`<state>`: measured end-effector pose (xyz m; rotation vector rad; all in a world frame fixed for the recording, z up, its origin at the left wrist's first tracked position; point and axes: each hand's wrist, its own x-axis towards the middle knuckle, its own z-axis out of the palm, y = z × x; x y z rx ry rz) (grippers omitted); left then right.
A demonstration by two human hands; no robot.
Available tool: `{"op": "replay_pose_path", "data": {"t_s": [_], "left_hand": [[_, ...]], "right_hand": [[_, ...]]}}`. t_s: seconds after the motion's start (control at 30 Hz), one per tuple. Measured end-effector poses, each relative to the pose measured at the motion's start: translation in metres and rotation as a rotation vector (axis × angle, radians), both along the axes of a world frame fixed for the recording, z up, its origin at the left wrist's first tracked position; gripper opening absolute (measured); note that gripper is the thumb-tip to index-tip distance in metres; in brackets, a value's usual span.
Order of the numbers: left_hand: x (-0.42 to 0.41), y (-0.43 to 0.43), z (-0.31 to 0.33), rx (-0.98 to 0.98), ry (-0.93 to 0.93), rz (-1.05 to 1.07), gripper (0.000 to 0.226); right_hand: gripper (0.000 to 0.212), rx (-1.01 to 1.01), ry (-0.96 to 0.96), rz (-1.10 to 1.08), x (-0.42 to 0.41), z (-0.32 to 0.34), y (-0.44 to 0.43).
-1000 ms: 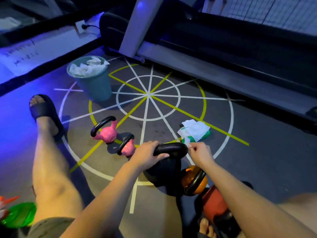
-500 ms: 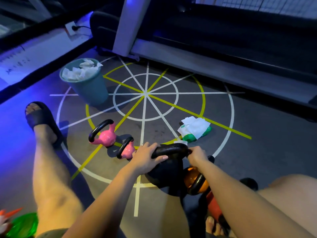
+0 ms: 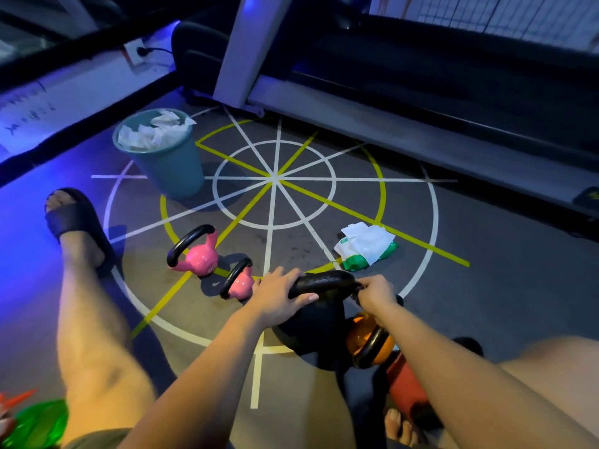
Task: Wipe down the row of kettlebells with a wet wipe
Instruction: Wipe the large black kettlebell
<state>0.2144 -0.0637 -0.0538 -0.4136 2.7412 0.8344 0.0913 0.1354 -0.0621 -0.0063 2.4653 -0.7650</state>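
A bare leg in a black sandal [image 3: 77,222] stretches out well to the left of the black kettlebell [image 3: 314,322]. Far beyond and left of that kettlebell stands a teal bin [image 3: 175,170] stuffed with crumpled white wipes. Nearer, on its left, sit two pink kettlebells: the larger pink kettlebell [image 3: 197,256] farther out, and the smaller pink kettlebell [image 3: 241,283] just beside the black one.

The left forearm reaches forward from the lower edge. The left hand [image 3: 278,298] lies over the left end of the black kettlebell's handle [image 3: 324,280], fingers draped across the top and thumb pointing right along its near side, so it grips the bar. The right forearm comes in from the lower right. The right hand [image 3: 376,294] is curled tightly round the handle's right end, knuckles up. A wet wipe cannot be made out under its fingers.

Beyond the black kettlebell and to its right lies a green pack of wipes [image 3: 366,246] with white sheets spilling out. Touching the black kettlebell's right side is an orange kettlebell [image 3: 355,335], and a red kettlebell [image 3: 405,384] lies nearer the body on the same side.
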Motion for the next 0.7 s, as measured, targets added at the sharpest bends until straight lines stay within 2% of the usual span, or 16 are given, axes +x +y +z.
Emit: {"op": "replay_pose_path", "data": {"t_s": [0.07,0.23,0.3,0.37,0.43,0.5,0.6,0.7], "left_hand": [[0.002,0.002,0.001,-0.010,0.001,0.005,0.054],[0.004,0.008,0.007,-0.040,0.026,0.054,0.055],[0.009,0.012,0.005,-0.048,0.096,0.079,0.054],[0.022,0.015,0.002,0.043,0.237,0.138,0.059],[0.038,0.016,0.002,0.215,0.352,0.217,0.074],[0.053,0.015,-0.001,0.274,0.416,0.231,0.081],[0.065,0.012,-0.002,0.272,0.444,0.249,0.064],[0.070,0.013,0.004,0.271,0.443,0.285,0.045]], "right_hand": [[0.035,-0.067,0.075,-0.008,0.004,0.013,0.007],[0.030,-0.209,0.244,0.021,0.016,0.049,-0.002],[0.031,-0.289,0.266,0.082,0.026,0.064,-0.015],[0.034,-0.327,0.276,0.162,0.041,0.073,-0.029],[0.035,-0.332,0.305,0.237,0.055,0.076,-0.042],[0.034,-0.295,0.331,0.328,0.065,0.077,-0.056],[0.029,-0.304,0.277,0.428,0.080,0.076,-0.071],[0.023,-0.354,0.200,0.427,0.090,0.076,-0.073]]}}
